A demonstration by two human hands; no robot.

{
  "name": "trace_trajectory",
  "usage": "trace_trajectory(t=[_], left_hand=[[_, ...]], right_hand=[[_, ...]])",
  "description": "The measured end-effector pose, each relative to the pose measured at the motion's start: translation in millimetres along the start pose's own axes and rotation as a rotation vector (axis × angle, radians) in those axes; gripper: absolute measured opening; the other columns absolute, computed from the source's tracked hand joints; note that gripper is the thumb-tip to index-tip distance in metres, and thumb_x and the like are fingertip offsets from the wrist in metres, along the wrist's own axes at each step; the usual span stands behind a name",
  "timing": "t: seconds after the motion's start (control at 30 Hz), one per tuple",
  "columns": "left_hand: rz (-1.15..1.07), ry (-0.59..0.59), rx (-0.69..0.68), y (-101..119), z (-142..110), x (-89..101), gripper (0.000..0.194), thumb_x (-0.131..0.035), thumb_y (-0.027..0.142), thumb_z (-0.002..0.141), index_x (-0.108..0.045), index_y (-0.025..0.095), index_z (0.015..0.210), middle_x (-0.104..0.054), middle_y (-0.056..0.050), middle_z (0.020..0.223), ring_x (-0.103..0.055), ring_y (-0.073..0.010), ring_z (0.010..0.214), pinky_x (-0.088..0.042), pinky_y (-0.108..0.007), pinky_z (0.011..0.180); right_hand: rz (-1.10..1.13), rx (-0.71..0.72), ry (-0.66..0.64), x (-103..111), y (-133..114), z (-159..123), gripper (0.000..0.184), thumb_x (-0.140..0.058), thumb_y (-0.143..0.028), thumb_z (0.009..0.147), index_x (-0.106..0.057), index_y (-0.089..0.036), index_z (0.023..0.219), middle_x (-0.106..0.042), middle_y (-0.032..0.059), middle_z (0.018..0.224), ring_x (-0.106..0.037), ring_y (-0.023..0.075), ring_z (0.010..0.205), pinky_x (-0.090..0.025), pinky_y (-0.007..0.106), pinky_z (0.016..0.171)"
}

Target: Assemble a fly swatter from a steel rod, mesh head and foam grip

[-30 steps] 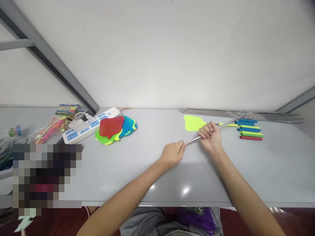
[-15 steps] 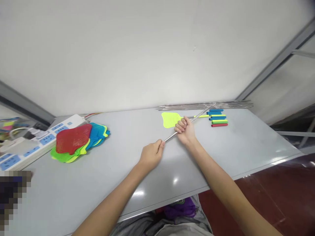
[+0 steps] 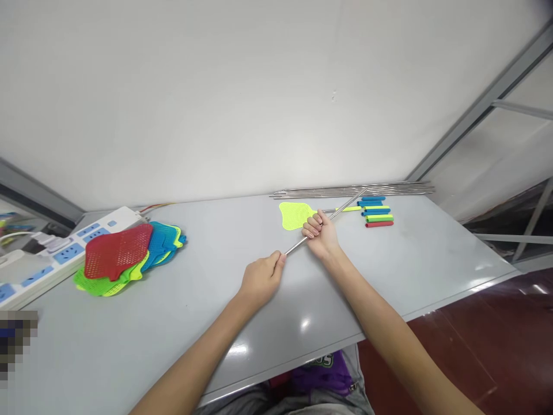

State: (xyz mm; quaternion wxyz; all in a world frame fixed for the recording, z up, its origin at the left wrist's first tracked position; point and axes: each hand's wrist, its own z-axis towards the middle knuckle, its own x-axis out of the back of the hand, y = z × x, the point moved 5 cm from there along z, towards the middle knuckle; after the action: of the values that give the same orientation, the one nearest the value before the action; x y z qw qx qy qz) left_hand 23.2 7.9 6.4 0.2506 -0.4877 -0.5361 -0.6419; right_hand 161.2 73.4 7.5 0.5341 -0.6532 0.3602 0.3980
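Steel rod (image 3: 299,244), clenched in right hand (image 3: 319,235), end gripped by left hand (image 3: 261,281), beside yellow fly swatter (image 3: 292,215)

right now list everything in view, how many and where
fly swatter heads: at least four, red, green, yellow and blue, overlapping pile on the left of the table
power strip: one, white with blue panels, left table edge
fly swatter head: one, yellow-green, lying mid-table behind the hands
steel rods: several, silver, bundle along the back edge
handle grips: about five, blue, green and red, in a row at back right
table: one, grey, under all these
steel rod: one, silver, held across the table by both hands
left hand: one, gripping the rod's near end
right hand: one, closed around the rod
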Motion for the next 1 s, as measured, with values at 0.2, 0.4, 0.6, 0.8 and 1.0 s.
trace_trajectory(t=[0.2,0.4,0.6,0.8,1.0], left_hand=[[-0.001,-0.003,-0.007,1.2,-0.7,-0.1,0.038,-0.011,0.041,0.084,-0.039,0.021,0.067,-0.046,0.004,0.053,-0.041,-0.0111,0.047,-0.023,-0.023,0.046],[-0.029,-0.036,-0.028,4.4,-3.0,2.1,0.041,-0.007,0.041,0.084,-0.039,0.021,0.068,-0.046,0.003,0.054,-0.042,-0.0117,0.049,-0.024,-0.023,0.048],[-0.016,-0.027,-0.029,6.2,-3.9,3.7,0.043,-0.007,0.042,0.084,-0.04,0.02,0.069,-0.051,0.002,0.058,-0.046,-0.0122,0.053,-0.025,-0.023,0.049],[0.005,-0.024,-0.018,5.8,-4.0,2.3,0.043,-0.008,0.042,0.084,-0.042,0.02,0.07,-0.054,0.001,0.061,-0.048,-0.0126,0.054,-0.025,-0.023,0.05],[0.006,-0.006,-0.043,5.2,-4.4,2.3,0.041,-0.009,0.042,0.084,-0.042,0.021,0.073,-0.055,0.001,0.062,-0.049,-0.0129,0.056,-0.025,-0.023,0.05]], right_hand=[[0.001,-0.012,0.013,-0.3,-0.4,0.7,0.031,-0.038,-0.027,0.08,-0.025,-0.018,0.053,-0.018,-0.0084,0.04,-0.021,0.0046,0.031,-0.02,0.016,0.031],[-0.011,-0.006,0.022,1.7,-1.7,1.5,0.031,-0.04,-0.025,0.079,-0.025,-0.018,0.053,-0.019,-0.0085,0.039,-0.022,0.0045,0.031,-0.021,0.016,0.03],[-0.039,-0.009,0.016,3.3,-0.6,2.3,0.03,-0.043,-0.023,0.078,-0.026,-0.018,0.053,-0.02,-0.0086,0.039,-0.022,0.0042,0.031,-0.022,0.015,0.03],[-0.031,-0.015,0.047,4.0,-0.3,2.1,0.031,-0.043,-0.023,0.077,-0.025,-0.018,0.053,-0.02,-0.0087,0.039,-0.022,0.0043,0.03,-0.022,0.016,0.03],[0.004,-0.02,0.065,4.3,0.3,2.9,0.031,-0.042,-0.022,0.077,-0.024,-0.018,0.052,-0.019,-0.0087,0.038,-0.022,0.0043,0.03,-0.02,0.016,0.03]])
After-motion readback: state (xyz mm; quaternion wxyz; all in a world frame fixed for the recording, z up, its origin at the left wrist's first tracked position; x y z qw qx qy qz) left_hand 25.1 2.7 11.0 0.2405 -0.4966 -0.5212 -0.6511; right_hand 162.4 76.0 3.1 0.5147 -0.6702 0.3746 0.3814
